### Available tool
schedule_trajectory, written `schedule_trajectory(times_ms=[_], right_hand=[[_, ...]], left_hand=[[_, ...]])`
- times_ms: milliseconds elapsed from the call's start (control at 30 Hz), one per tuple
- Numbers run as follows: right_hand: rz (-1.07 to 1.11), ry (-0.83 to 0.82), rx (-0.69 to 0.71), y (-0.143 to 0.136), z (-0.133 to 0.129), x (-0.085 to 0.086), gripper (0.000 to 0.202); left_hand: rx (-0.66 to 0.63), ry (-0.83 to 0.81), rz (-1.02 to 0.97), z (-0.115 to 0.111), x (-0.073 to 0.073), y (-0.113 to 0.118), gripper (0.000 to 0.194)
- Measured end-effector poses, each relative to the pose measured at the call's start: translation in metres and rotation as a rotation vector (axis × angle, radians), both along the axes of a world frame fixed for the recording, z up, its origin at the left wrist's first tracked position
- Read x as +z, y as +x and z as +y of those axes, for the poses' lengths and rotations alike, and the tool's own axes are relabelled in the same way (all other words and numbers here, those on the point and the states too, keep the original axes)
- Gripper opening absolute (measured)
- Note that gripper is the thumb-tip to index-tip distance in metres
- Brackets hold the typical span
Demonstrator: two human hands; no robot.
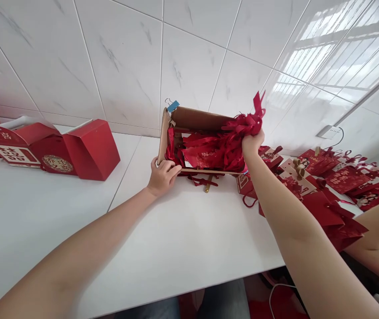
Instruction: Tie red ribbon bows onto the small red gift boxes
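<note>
head view — left hand (pixel 164 177) clamped on the near left rim of an open brown rectangular cardboard box (pixel 199 118), at the back of the smooth white table (pixel 176 239), near the white tiled wall (pixel 196 48). right hand (pixel 253 143) closed round a bunch of red fabric ribbons (pixel 242 125) at the box's right end — red paper bags (pixel 347 178) farther right.

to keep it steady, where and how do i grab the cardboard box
Probably pinch the cardboard box by its near-left corner, coming from the near left: its open top leaves a thin rim there, where the left hand grips. The right hand, holding red ribbons, is over the right end.
</note>
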State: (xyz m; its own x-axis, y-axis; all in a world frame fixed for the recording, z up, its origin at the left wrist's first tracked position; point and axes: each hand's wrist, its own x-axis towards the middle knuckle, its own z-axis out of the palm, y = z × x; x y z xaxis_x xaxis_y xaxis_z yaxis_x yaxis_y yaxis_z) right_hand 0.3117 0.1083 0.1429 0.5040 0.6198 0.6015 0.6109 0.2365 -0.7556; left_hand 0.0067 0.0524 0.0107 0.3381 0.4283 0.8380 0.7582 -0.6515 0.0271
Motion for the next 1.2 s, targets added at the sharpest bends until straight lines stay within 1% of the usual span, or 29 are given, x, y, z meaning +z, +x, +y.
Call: schedule_trajectory(times_ms=[33,100,133,167,267,333,400,467,567,633,700,733,767,800,833,867,900,933,967,1067,1133,1200], right_hand=[[-0.163,-0.025,-0.057,-0.002,-0.002,0.003,0.044],[-0.510,-0.181,-0.121,-0.010,-0.007,0.004,0.054],[-0.654,-0.302,-0.111,-0.017,-0.009,0.002,0.058],[-0.737,-0.400,-0.079,-0.023,-0.010,-0.002,0.061],[-0.823,-0.661,0.040,-0.043,-0.010,-0.017,0.058],[-0.847,-0.822,0.096,-0.053,-0.008,-0.019,0.056],[-0.862,-0.929,0.129,-0.061,-0.007,-0.013,0.061],[-0.885,-0.988,0.148,-0.069,-0.010,0.000,0.069],[-0.984,-1.007,0.146,-0.086,-0.019,0.022,0.080],[-1.027,-0.939,0.134,-0.100,-0.027,0.031,0.079],[-1.025,-0.780,0.101,-0.114,-0.036,0.034,0.066],[-1.017,-0.663,0.097,-0.121,-0.039,0.033,0.057],[-1.013,-0.538,0.124,-0.128,-0.042,0.031,0.046],[-1.019,-0.427,0.194,-0.133,-0.044,0.027,0.038],[-1.039,-0.361,0.305,-0.138,-0.046,0.021,0.035],[-1.070,-0.349,0.437,-0.142,-0.046,0.015,0.034],[-1.110,-0.392,0.562,-0.145,-0.046,0.007,0.035],[-1.146,-0.475,0.642,-0.146,-0.045,-0.001,0.036],[-1.168,-0.536,0.672,-0.146,-0.043,-0.008,0.037],[-1.197,-0.646,0.670,-0.140,-0.035,-0.025,0.036],[-1.226,-0.694,0.643,-0.135,-0.032,-0.029,0.035],[-1.261,-0.673,0.597,-0.130,-0.030,-0.027,0.037]], left_hand=[[-0.009,0.016,-0.001,0.000,0.000,0.000,0.021],[-0.037,0.070,0.000,0.002,-0.001,-0.001,0.019],[-0.052,0.105,0.001,0.003,-0.002,-0.002,0.018],[-0.063,0.140,0.003,0.004,-0.002,-0.002,0.017],[-0.069,0.220,0.017,0.007,-0.003,-0.003,0.015],[-0.060,0.246,0.023,0.007,-0.003,-0.003,0.014],[-0.055,0.259,0.027,0.007,-0.003,-0.002,0.013],[-0.056,0.266,0.025,0.007,-0.002,-0.002,0.013],[-0.056,0.261,0.019,0.006,-0.002,-0.001,0.013],[-0.056,0.247,0.021,0.006,-0.003,-0.002,0.014],[-0.054,0.221,0.023,0.006,-0.004,-0.002,0.015],[-0.052,0.206,0.023,0.006,-0.004,-0.002,0.016],[-0.049,0.191,0.021,0.007,-0.005,-0.002,0.016],[-0.047,0.179,0.019,0.007,-0.005,-0.002,0.016],[-0.047,0.173,0.019,0.007,-0.006,-0.002,0.016],[-0.045,0.172,0.020,0.007,-0.006,-0.002,0.017],[-0.042,0.175,0.022,0.007,-0.006,-0.002,0.017],[-0.038,0.181,0.026,0.007,-0.006,-0.002,0.017],[-0.036,0.192,0.028,0.007,-0.005,-0.002,0.017],[-0.039,0.217,0.030,0.006,-0.004,-0.002,0.017],[-0.043,0.217,0.028,0.005,-0.004,-0.002,0.017],[-0.042,0.210,0.029,0.005,-0.003,-0.002,0.016]])
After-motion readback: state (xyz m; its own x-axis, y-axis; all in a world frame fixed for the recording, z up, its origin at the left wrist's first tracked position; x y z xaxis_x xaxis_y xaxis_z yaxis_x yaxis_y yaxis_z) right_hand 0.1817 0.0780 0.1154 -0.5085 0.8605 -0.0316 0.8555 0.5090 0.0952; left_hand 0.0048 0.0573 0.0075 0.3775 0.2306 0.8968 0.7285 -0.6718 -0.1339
